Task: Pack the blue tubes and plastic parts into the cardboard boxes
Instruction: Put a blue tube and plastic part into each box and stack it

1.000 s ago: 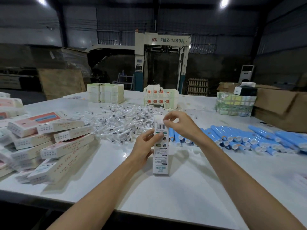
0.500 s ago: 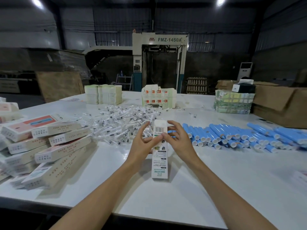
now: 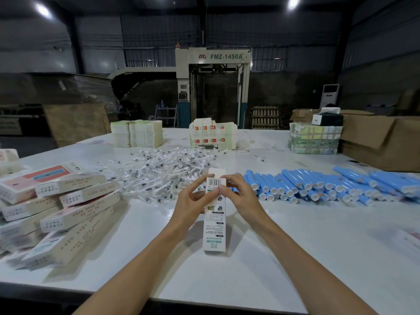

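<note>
A narrow white cardboard box (image 3: 214,230) stands on end on the white table (image 3: 295,258), its top flap up. My left hand (image 3: 193,202) holds the box's upper left side, thumb on the barcode panel. On the right, my right hand (image 3: 238,196) pinches the upper part near the flap. Blue tubes (image 3: 322,185) with white caps lie in a row to the right. A heap of clear-wrapped plastic parts (image 3: 168,176) lies behind the box.
Filled flat boxes (image 3: 61,208) are piled at the left. Stacks of folded cartons (image 3: 138,133) and more cartons (image 3: 213,135) stand at the back, with a wrapped bundle (image 3: 314,139) and a brown shipping carton (image 3: 381,142) at the right.
My right hand came down from the top flap to the box's upper right side. My left hand shifted up along the left side. The box stayed standing.
</note>
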